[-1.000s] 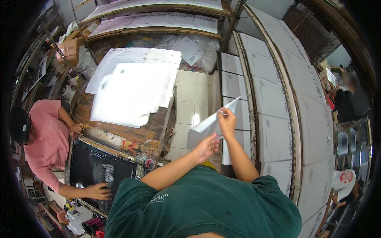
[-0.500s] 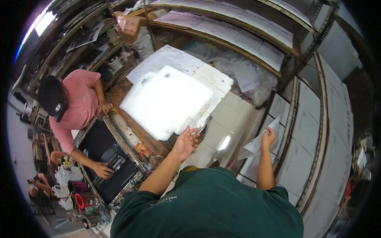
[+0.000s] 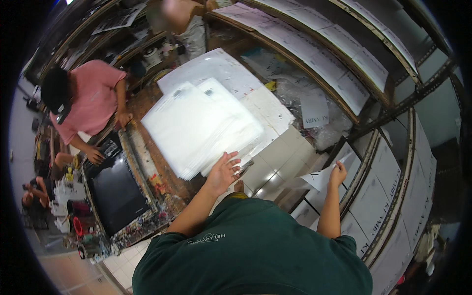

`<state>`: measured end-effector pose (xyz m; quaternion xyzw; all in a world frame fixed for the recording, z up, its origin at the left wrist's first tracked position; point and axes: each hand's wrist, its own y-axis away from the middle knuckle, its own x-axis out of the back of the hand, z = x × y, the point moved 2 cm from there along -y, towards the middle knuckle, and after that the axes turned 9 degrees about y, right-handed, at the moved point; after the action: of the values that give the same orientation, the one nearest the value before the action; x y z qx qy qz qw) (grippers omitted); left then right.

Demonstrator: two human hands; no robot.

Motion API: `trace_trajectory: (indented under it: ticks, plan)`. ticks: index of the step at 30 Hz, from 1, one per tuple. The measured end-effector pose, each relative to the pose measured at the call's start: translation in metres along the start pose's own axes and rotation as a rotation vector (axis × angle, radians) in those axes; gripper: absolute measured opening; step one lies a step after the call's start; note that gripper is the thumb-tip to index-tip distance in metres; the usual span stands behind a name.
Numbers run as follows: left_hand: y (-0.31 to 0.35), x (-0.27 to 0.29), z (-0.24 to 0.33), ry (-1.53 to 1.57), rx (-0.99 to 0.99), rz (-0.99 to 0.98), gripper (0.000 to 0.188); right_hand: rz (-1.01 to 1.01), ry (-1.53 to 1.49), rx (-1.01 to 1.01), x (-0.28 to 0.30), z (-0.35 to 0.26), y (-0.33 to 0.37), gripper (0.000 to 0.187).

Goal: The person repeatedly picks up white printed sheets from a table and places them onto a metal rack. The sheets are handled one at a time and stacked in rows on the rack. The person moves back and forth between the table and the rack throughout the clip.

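Observation:
My left hand (image 3: pixel 223 173) is held palm up with its fingers apart, over the near corner of a stack of white sheets (image 3: pixel 196 125). It holds nothing. In the fingers of my right hand (image 3: pixel 338 174) is a thin white printed sheet (image 3: pixel 317 181), pinched by one edge and hanging to the left, slightly bent. Below that sheet lie more white printed sheets on a rack level (image 3: pixel 306 215). To the left, a co-worker in a pink shirt (image 3: pixel 93 93) rests one hand on the frame of a dark printing screen (image 3: pixel 117 194) and the other at its far end.
Racks of printed white sheets (image 3: pixel 376 196) stand close on my right. Other shelves (image 3: pixel 300 46) run along the back. Clear plastic wrap (image 3: pixel 329 130) lies beside the worktable (image 3: pixel 162 164). Ink tubs (image 3: pixel 81 223) stand at left; another person (image 3: pixel 37 191) sits farther back.
The co-worker's hand has moved from the middle of the screen to its far end. My right hand keeps hold of the sheet, whose print now shows. The view has turned slightly.

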<state>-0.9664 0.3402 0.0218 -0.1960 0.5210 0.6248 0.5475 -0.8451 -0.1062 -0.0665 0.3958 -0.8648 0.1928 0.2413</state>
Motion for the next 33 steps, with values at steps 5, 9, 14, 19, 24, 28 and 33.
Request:
trace_trajectory:
  ticks: [5,9,14,19,24,28,33]
  plan:
    - [-0.055,-0.029,0.02,0.02,-0.053,-0.058,0.045,0.038,0.1,0.17,0.003,-0.03,-0.025,0.026]
    - [-0.085,-0.041,0.028,0.07,-0.08,-0.087,0.047,-0.017,0.04,0.041,0.003,-0.049,-0.048,0.027]
    - [-0.111,-0.038,0.04,0.135,-0.145,0.036,0.047,-0.041,0.128,0.021,-0.033,0.004,-0.094,0.03]
    - [-0.104,-0.033,0.051,0.193,-0.337,0.138,0.041,-0.126,0.122,0.194,-0.073,0.0,-0.115,0.035]
    - [-0.091,-0.015,0.054,0.262,-0.528,0.168,0.04,-0.299,0.164,0.306,-0.114,0.021,-0.149,0.038]
    - [-0.074,-0.002,0.058,0.366,-0.72,0.263,0.045,-0.403,0.36,0.311,-0.145,-0.016,-0.151,0.035]
    - [-0.073,0.046,0.054,0.526,-0.916,0.375,0.047,-0.531,0.308,0.383,-0.208,-0.011,-0.185,0.036]
